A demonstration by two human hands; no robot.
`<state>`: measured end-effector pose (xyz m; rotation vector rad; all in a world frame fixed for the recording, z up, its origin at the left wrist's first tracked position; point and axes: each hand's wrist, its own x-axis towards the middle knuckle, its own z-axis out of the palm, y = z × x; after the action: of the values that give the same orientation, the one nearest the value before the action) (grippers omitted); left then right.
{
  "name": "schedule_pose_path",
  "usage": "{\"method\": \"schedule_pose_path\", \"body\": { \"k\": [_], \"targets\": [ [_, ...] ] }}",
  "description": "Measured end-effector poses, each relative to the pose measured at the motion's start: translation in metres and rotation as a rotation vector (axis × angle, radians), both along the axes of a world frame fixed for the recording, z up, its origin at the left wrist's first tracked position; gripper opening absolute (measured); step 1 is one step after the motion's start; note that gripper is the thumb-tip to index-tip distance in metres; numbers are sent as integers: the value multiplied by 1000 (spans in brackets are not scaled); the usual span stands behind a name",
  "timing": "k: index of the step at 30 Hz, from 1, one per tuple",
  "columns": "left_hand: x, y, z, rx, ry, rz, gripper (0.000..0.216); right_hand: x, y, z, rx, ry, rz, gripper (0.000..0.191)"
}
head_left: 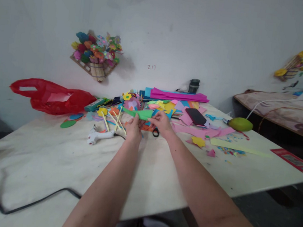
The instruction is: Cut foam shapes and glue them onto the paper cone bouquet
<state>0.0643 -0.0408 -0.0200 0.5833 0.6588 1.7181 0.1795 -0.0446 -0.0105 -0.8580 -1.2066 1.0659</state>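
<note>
Both my hands hold a piece of green paper [142, 114] above the white table [54, 161]. My left hand [134, 127] grips the paper's near left part with closed fingers. My right hand [161, 122] pinches its right end. Under my right hand lies a black scissor handle [155, 132]. A white glue gun [99, 136] lies just left of my left hand, with several yellow sticks [113, 120] beside it.
Coloured paper sheets and paper flowers [174, 103] pile up behind my hands. A red plastic bag [52, 97] lies at the left, a dark phone [196, 116] and a green round object [240, 124] at the right. A black cable [22, 204] crosses the near left. Paper-flower baskets [96, 55] hang on the wall.
</note>
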Motion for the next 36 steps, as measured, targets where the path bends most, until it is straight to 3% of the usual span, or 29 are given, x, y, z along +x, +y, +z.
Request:
{"method": "schedule_pose_path", "body": {
  "k": [12, 22, 32, 36],
  "targets": [
    [3, -1, 2, 39, 28, -61, 25, -1, 8, -6, 132, -146, -35, 21],
    [8, -3, 3, 58, 41, -97, 22, -1, 12, -12, 155, -134, -83, 24],
    [9, -3, 0, 154, 44, -178, 39, -2, 8, -8, 78, -120, -148, 27],
    [10, -2, -2, 168, 76, -152, 40, -2, 6, -7, 80, -107, -138, 31]
  ]
}}
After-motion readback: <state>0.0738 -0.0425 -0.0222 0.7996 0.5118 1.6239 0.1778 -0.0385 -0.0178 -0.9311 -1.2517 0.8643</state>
